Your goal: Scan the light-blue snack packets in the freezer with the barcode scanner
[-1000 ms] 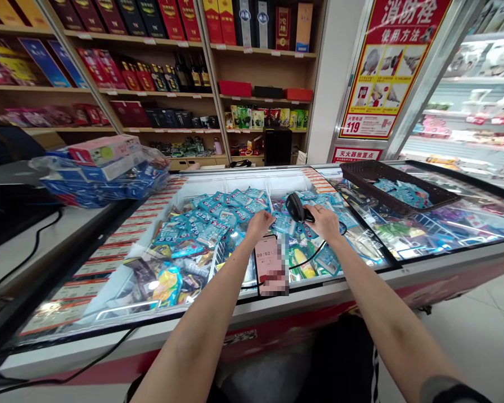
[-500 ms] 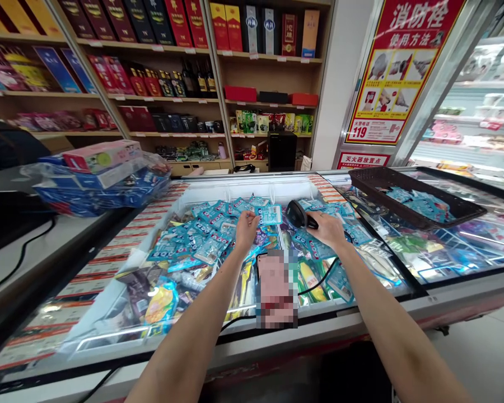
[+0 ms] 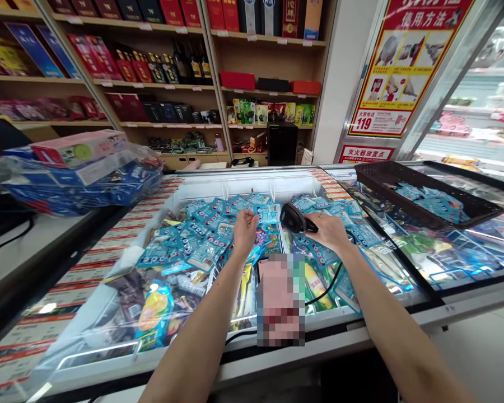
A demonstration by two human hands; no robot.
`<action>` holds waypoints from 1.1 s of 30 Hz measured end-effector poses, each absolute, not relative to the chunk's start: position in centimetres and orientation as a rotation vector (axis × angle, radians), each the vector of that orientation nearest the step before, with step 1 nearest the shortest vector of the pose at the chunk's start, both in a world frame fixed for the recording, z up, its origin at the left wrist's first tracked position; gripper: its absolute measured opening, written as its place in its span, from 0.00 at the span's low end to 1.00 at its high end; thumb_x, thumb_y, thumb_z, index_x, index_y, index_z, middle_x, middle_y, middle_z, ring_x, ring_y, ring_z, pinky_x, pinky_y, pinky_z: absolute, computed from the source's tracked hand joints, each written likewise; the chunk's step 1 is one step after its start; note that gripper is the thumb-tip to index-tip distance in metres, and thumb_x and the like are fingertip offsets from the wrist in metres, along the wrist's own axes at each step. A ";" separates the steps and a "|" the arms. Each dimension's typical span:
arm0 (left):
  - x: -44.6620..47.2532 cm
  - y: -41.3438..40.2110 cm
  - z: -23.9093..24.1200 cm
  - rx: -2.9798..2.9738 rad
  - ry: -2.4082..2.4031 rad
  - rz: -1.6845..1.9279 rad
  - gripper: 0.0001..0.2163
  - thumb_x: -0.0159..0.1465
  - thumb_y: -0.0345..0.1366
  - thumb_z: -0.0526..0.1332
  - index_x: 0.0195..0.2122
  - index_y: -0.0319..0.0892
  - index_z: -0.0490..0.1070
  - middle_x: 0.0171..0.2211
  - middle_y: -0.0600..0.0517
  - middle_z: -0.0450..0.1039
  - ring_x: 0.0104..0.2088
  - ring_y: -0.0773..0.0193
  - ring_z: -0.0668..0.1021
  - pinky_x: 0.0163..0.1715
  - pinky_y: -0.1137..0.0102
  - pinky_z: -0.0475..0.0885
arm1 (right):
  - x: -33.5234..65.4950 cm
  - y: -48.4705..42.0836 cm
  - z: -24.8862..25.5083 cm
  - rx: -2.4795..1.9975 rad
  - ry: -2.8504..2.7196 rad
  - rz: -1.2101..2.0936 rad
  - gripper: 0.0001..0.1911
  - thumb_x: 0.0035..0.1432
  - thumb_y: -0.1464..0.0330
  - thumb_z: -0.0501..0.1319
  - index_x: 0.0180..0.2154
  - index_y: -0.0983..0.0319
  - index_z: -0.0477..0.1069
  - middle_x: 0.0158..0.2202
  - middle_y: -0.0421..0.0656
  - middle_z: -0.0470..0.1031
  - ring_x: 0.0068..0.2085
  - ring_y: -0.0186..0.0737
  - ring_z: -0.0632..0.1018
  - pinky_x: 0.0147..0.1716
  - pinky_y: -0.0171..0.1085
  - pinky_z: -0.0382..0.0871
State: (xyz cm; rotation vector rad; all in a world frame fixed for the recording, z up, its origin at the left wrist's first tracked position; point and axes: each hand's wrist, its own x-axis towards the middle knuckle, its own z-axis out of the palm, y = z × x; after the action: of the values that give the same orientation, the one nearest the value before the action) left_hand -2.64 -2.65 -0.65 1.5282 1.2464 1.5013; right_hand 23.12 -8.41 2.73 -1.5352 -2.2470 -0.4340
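Observation:
Between the fingers of my left hand is the edge of a small blue packet, held up flat above the freezer. My right hand is wrapped round the handle of a black barcode scanner, whose head points left, close beside the packet's right edge. Many similar blue packets lie spread over the glass top of the chest freezer on both sides of my hands. Below my hands lies a phone-like object, mostly blurred out. The scanner's black cable runs down from my right hand.
A dark brown tray with more blue packets stands on the freezer at the right. At the left sits a plastic-wrapped stack of boxes. Shelves of boxes and bottles line the back wall, beside a red poster.
The view has tilted down and come slightly nearer. The scanner's head has moved left, closer to the packet. Both hands keep their holds.

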 end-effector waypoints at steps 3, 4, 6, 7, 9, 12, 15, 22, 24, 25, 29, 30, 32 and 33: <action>-2.6 -2.6 -0.7 1.544 1.260 1.491 0.13 0.58 0.44 0.59 0.37 0.43 0.61 0.25 0.56 0.66 0.24 0.68 0.70 0.21 0.74 0.69 | 23.1 -8.6 2.7 -1.544 -2.270 -0.417 0.21 0.56 0.57 0.59 0.51 0.56 0.67 0.42 0.43 0.76 0.40 0.43 0.76 0.32 0.35 0.61; -2.6 -2.6 -0.7 1.555 1.266 1.487 0.13 0.58 0.44 0.59 0.37 0.43 0.61 0.25 0.56 0.66 0.25 0.68 0.70 0.21 0.74 0.69 | 23.1 -8.6 2.7 -1.546 -2.275 -0.418 0.21 0.56 0.57 0.59 0.51 0.56 0.67 0.43 0.43 0.76 0.41 0.43 0.76 0.32 0.36 0.61; -2.7 -2.6 -0.7 1.582 1.283 1.476 0.12 0.58 0.44 0.58 0.38 0.43 0.61 0.25 0.55 0.67 0.25 0.68 0.70 0.21 0.74 0.69 | 23.1 -8.7 2.6 -1.542 -2.283 -0.423 0.21 0.56 0.57 0.59 0.51 0.56 0.66 0.43 0.43 0.76 0.41 0.43 0.76 0.32 0.36 0.61; -2.7 -2.6 -0.7 1.595 1.294 1.470 0.12 0.58 0.44 0.58 0.38 0.43 0.61 0.26 0.55 0.67 0.25 0.68 0.70 0.21 0.74 0.69 | 23.0 -8.7 2.6 -1.538 -2.286 -0.425 0.21 0.56 0.57 0.58 0.51 0.56 0.66 0.43 0.43 0.76 0.41 0.43 0.76 0.32 0.36 0.62; -2.6 -2.5 -0.8 1.611 1.302 1.461 0.12 0.59 0.44 0.58 0.38 0.43 0.61 0.26 0.55 0.67 0.25 0.68 0.71 0.21 0.74 0.69 | 22.9 -8.6 2.6 -1.535 -2.286 -0.431 0.21 0.56 0.58 0.59 0.51 0.56 0.67 0.42 0.43 0.76 0.40 0.43 0.76 0.32 0.36 0.62; -2.6 -2.5 -0.8 1.612 1.292 1.458 0.12 0.59 0.44 0.57 0.38 0.43 0.61 0.26 0.55 0.67 0.25 0.68 0.71 0.21 0.74 0.69 | 22.9 -8.5 2.5 -1.529 -2.287 -0.435 0.21 0.56 0.59 0.59 0.50 0.56 0.67 0.42 0.43 0.76 0.40 0.43 0.76 0.32 0.36 0.62; -2.7 -2.5 -0.8 1.625 1.318 1.462 0.11 0.59 0.43 0.57 0.38 0.43 0.61 0.26 0.55 0.68 0.25 0.69 0.71 0.23 0.74 0.69 | 22.9 -8.3 2.2 -1.506 -2.286 -0.441 0.21 0.55 0.60 0.60 0.51 0.56 0.67 0.43 0.43 0.76 0.40 0.43 0.76 0.33 0.36 0.63; -2.5 -3.0 -0.5 1.582 1.330 1.490 0.11 0.60 0.43 0.57 0.38 0.43 0.61 0.27 0.54 0.69 0.25 0.68 0.73 0.22 0.73 0.70 | 23.3 -8.1 1.6 -1.390 -2.266 -0.459 0.21 0.56 0.61 0.59 0.51 0.56 0.67 0.42 0.43 0.76 0.41 0.43 0.76 0.35 0.36 0.63; -2.5 -3.0 -0.4 1.557 1.352 1.507 0.11 0.61 0.43 0.56 0.39 0.43 0.60 0.28 0.54 0.69 0.26 0.67 0.73 0.22 0.73 0.70 | 23.4 -8.2 1.4 -1.373 -2.267 -0.462 0.22 0.55 0.62 0.59 0.52 0.56 0.66 0.42 0.43 0.76 0.40 0.43 0.76 0.35 0.36 0.64; -2.7 -3.0 -0.4 1.558 1.385 1.523 0.11 0.61 0.43 0.56 0.40 0.44 0.60 0.29 0.53 0.69 0.26 0.66 0.74 0.22 0.72 0.70 | 23.5 -8.2 1.3 -1.366 -2.264 -0.465 0.22 0.55 0.62 0.60 0.52 0.56 0.66 0.42 0.43 0.76 0.40 0.43 0.76 0.35 0.37 0.64; -4.1 -2.6 -0.3 1.677 1.613 1.627 0.10 0.62 0.40 0.54 0.43 0.43 0.63 0.32 0.50 0.71 0.30 0.63 0.75 0.31 0.66 0.72 | 24.2 -8.4 0.9 -1.358 -2.213 -0.490 0.23 0.55 0.61 0.59 0.53 0.56 0.66 0.43 0.43 0.76 0.40 0.43 0.76 0.36 0.37 0.65; -4.5 -2.5 -0.2 1.719 1.678 1.665 0.10 0.62 0.38 0.54 0.44 0.42 0.63 0.34 0.49 0.71 0.32 0.62 0.75 0.35 0.64 0.72 | 24.4 -8.4 0.8 -1.362 -2.191 -0.495 0.23 0.56 0.61 0.59 0.53 0.57 0.66 0.42 0.44 0.76 0.40 0.43 0.76 0.37 0.37 0.65; -5.1 -2.6 0.2 1.820 1.803 1.734 0.11 0.62 0.37 0.54 0.45 0.41 0.64 0.41 0.44 0.70 0.39 0.58 0.75 0.43 0.60 0.70 | 24.9 -8.5 0.7 -1.380 -2.143 -0.502 0.22 0.56 0.60 0.58 0.52 0.57 0.67 0.42 0.44 0.76 0.40 0.43 0.76 0.37 0.37 0.65; -5.2 -2.8 0.4 1.889 1.854 1.748 0.12 0.62 0.37 0.54 0.46 0.40 0.65 0.44 0.43 0.69 0.43 0.56 0.74 0.46 0.58 0.68 | 25.1 -8.5 0.6 -1.391 -2.116 -0.505 0.21 0.57 0.60 0.58 0.52 0.57 0.67 0.41 0.44 0.76 0.41 0.43 0.76 0.37 0.37 0.65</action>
State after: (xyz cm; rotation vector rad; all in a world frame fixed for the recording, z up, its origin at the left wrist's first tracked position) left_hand -5.16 -2.81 0.43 1.8889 1.8537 1.7475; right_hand 25.09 -8.50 0.61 -1.3907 -2.1160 -0.5048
